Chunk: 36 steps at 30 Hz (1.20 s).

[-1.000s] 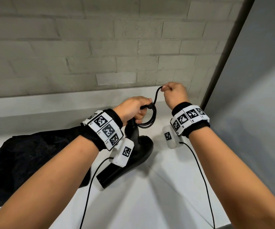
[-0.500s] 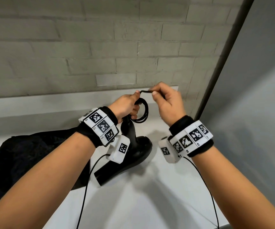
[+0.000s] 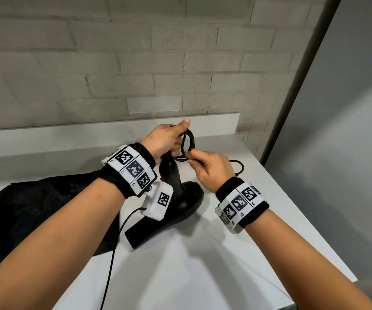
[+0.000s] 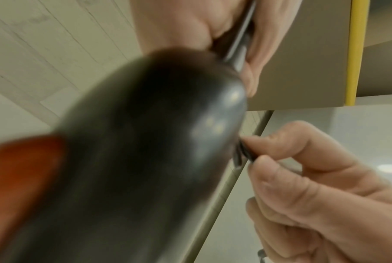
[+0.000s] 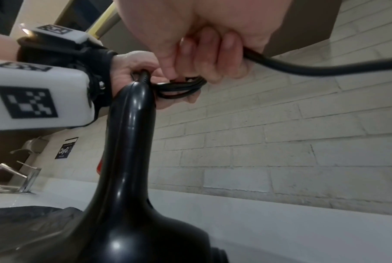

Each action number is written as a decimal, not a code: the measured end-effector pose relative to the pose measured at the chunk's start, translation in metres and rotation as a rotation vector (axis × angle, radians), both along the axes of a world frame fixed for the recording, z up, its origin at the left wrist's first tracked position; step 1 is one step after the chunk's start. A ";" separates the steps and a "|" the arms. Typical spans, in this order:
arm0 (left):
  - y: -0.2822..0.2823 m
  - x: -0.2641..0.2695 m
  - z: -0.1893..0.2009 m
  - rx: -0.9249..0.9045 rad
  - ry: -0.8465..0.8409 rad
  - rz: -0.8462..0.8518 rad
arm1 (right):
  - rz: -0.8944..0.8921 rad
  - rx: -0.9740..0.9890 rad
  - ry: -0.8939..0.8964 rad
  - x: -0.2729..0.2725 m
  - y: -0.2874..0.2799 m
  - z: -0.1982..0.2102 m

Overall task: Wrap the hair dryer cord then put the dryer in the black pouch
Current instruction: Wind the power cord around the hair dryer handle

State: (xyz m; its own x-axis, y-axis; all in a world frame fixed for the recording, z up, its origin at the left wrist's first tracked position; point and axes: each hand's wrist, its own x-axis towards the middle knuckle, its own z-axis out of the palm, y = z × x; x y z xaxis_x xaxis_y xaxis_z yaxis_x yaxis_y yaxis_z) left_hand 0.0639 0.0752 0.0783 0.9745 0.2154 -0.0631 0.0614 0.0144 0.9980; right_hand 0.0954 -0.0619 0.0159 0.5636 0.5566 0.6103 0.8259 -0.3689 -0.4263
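A black hair dryer (image 3: 176, 206) stands on the white counter (image 3: 203, 265) with its handle (image 5: 132, 128) pointing up. My left hand (image 3: 167, 139) grips the coiled black cord (image 3: 188, 144) at the top of the handle. My right hand (image 3: 209, 168) pinches the cord at the lower edge of the coil, and the loose length of cord (image 5: 325, 68) trails out behind that hand. The black pouch (image 3: 35, 211) lies crumpled on the counter to the left, partly under my left forearm.
A brick wall (image 3: 136, 63) with a low white ledge (image 3: 68, 135) runs behind the counter. The counter's right edge (image 3: 303, 209) drops off beside a grey wall. A metal faucet (image 5: 26, 178) stands far left. A thin black wire (image 3: 111, 260) hangs from my left wrist camera.
My right hand has come down from above the coil to its lower right side, carrying the cord round. The left hand has kept hold of the coil on the handle.
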 end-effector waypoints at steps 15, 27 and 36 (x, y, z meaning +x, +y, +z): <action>0.001 0.001 0.002 -0.137 -0.023 0.130 | -0.420 -0.259 0.556 0.082 -0.049 -0.073; -0.006 -0.001 0.001 -0.144 -0.028 0.086 | -0.416 -0.255 0.673 0.085 -0.058 -0.084; -0.003 0.002 -0.001 -0.158 -0.043 0.134 | -0.125 0.450 0.516 0.053 -0.028 -0.004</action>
